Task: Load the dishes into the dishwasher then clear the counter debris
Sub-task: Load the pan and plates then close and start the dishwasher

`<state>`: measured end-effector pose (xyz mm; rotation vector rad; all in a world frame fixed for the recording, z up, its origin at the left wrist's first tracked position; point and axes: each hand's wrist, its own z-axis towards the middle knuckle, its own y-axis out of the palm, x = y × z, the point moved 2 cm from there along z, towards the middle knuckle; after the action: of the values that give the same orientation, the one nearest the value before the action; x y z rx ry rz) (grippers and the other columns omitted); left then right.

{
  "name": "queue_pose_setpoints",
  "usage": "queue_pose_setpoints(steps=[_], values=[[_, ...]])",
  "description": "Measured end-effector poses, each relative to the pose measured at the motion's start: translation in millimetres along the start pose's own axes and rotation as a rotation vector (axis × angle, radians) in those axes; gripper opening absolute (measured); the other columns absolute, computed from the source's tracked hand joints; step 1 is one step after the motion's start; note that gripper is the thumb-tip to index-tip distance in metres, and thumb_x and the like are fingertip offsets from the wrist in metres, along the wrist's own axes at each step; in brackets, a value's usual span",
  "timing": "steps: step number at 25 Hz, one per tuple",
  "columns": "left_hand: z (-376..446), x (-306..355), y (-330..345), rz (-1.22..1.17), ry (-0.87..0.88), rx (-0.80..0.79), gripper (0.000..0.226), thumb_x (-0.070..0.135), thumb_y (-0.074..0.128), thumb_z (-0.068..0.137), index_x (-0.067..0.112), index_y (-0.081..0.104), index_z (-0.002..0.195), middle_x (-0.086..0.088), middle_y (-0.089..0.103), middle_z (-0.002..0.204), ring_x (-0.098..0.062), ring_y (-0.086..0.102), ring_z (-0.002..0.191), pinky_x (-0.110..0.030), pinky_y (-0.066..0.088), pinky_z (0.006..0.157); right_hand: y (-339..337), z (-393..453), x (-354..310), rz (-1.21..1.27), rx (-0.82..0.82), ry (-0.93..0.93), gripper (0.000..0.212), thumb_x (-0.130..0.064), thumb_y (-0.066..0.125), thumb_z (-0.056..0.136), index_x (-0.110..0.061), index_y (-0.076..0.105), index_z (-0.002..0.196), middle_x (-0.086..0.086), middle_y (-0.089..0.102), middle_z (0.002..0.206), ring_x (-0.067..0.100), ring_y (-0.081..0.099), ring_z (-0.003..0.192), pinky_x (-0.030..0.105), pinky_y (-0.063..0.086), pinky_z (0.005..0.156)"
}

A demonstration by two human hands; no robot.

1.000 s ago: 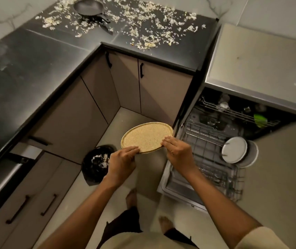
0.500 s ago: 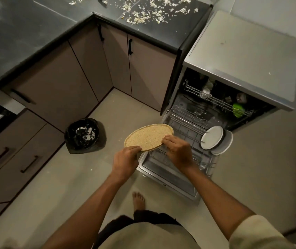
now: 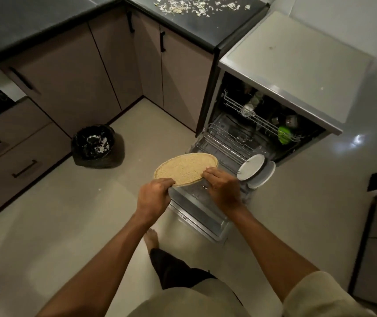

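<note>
A round tan speckled plate [image 3: 186,168] is held nearly flat above the near end of the pulled-out lower rack [image 3: 223,143] of the open dishwasher [image 3: 281,72]. My left hand [image 3: 154,197] pinches its near left rim. My right hand [image 3: 223,188] grips its near right rim. Two white plates [image 3: 251,167] stand on edge at the rack's right side. The upper rack [image 3: 258,120] holds glasses and a green item [image 3: 283,133]. Pale debris [image 3: 192,6] lies scattered on the dark counter [image 3: 45,26] at the back.
A black-lined bin [image 3: 96,145] with pale scraps inside stands on the floor to the left. Brown cabinets run under the counter. The lowered dishwasher door [image 3: 196,213] juts toward my bare foot [image 3: 152,239]. A dark appliance edge shows at the far right.
The view has shifted toward the dishwasher. Both hands have carried the tan plate to the right, from beside the rack to over its near end. The grip is unchanged.
</note>
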<state>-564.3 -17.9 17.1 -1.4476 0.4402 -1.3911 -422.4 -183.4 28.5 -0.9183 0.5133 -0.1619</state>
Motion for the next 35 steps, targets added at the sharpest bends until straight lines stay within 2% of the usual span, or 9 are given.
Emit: queue_pose_setpoints(steps=[3, 10, 13, 18, 22, 24, 27, 29, 35], values=[[-28.7, 47.6, 28.8, -0.016, -0.029, -0.031, 0.041, -0.009, 0.074, 0.066, 0.017, 0.08, 0.098, 0.003, 0.077, 0.099, -0.019, 0.074, 0.087, -0.029, 0.059, 0.068, -36.3, -41.9, 22.9, -0.021, -0.055, 0.024, 0.018, 0.001, 0.081, 0.075, -0.007, 0.079, 0.091, 0.009, 0.077, 0.095, 0.024, 0.075, 0.089, 0.035, 0.063, 0.074], [-41.2, 133.8, 86.3, -0.055, -0.068, -0.054, 0.044, -0.009, 0.073, 0.066, 0.016, 0.08, 0.1, 0.003, 0.077, 0.101, -0.019, 0.074, 0.087, -0.031, 0.06, 0.067, -97.1, -91.0, 86.1, -0.066, -0.027, -0.015, 0.03, 0.015, 0.076, 0.065, -0.007, 0.079, 0.085, 0.008, 0.077, 0.09, 0.023, 0.075, 0.085, 0.034, 0.062, 0.065], [-31.3, 171.0, 118.7, -0.055, -0.068, -0.064, 0.044, -0.01, 0.073, 0.066, 0.015, 0.079, 0.102, 0.002, 0.077, 0.102, -0.018, 0.074, 0.087, -0.032, 0.061, 0.07, -114.4, -103.6, 130.4, -0.052, -0.018, -0.046, 0.031, 0.019, 0.074, 0.064, -0.004, 0.079, 0.085, 0.011, 0.077, 0.088, 0.025, 0.075, 0.083, 0.036, 0.063, 0.068], [7.7, 232.2, 182.8, -0.037, -0.119, -0.063, 0.044, -0.01, 0.071, 0.069, 0.016, 0.079, 0.103, 0.002, 0.077, 0.102, -0.019, 0.074, 0.086, -0.036, 0.062, 0.068, -143.4, -110.8, 223.0, 0.021, -0.058, -0.019, 0.035, 0.019, 0.064, 0.063, -0.003, 0.079, 0.086, 0.011, 0.077, 0.089, 0.026, 0.075, 0.084, 0.035, 0.063, 0.074], [34.0, 295.8, 241.1, -0.041, -0.163, -0.052, 0.042, -0.011, 0.072, 0.07, 0.015, 0.079, 0.102, 0.001, 0.077, 0.1, -0.018, 0.074, 0.081, -0.035, 0.062, 0.066, -175.3, -118.0, 299.7, 0.074, -0.119, -0.032, 0.034, -0.002, 0.047, 0.073, -0.006, 0.079, 0.082, 0.008, 0.077, 0.085, 0.023, 0.075, 0.08, 0.03, 0.061, 0.071], [49.8, 319.9, 265.1, -0.051, -0.187, -0.06, 0.042, -0.01, 0.074, 0.07, 0.014, 0.078, 0.104, 0.001, 0.077, 0.101, -0.017, 0.075, 0.083, -0.034, 0.062, 0.068, -182.1, -115.1, 340.4, 0.067, -0.149, -0.045, 0.03, -0.001, 0.051, 0.072, -0.007, 0.079, 0.082, 0.007, 0.077, 0.084, 0.022, 0.075, 0.079, 0.03, 0.062, 0.067], [71.5, 331.7, 298.6, -0.065, -0.264, -0.087, 0.038, -0.004, 0.071, 0.075, 0.015, 0.077, 0.108, 0.001, 0.076, 0.106, -0.02, 0.074, 0.088, -0.036, 0.062, 0.073, -176.2, -106.3, 384.8, 0.073, -0.208, -0.067, 0.037, 0.018, 0.071, 0.056, -0.007, 0.079, 0.083, 0.007, 0.077, 0.084, 0.022, 0.075, 0.079, 0.029, 0.062, 0.068], [85.4, 330.9, 318.3, -0.059, -0.329, -0.124, 0.032, 0.001, 0.068, 0.082, 0.016, 0.075, 0.11, 0.001, 0.075, 0.109, -0.022, 0.073, 0.091, -0.038, 0.062, 0.074, -164.7, -94.2, 409.5, 0.075, -0.253, -0.084, 0.042, 0.022, 0.073, 0.051, -0.006, 0.079, 0.081, 0.007, 0.076, 0.082, 0.022, 0.074, 0.077, 0.029, 0.061, 0.064], [124.2, 312.4, 365.7, -0.101, -0.48, -0.19, 0.015, 0.002, 0.058, 0.088, 0.012, 0.069, 0.089, -0.005, 0.074, 0.092, -0.027, 0.068, 0.081, -0.036, 0.055, 0.067, -117.3, -58.3, 456.2, 0.105, -0.369, -0.114, 0.027, -0.001, 0.052, 0.073, -0.004, 0.078, 0.079, 0.009, 0.075, 0.082, 0.025, 0.074, 0.076, 0.035, 0.062, 0.059]])
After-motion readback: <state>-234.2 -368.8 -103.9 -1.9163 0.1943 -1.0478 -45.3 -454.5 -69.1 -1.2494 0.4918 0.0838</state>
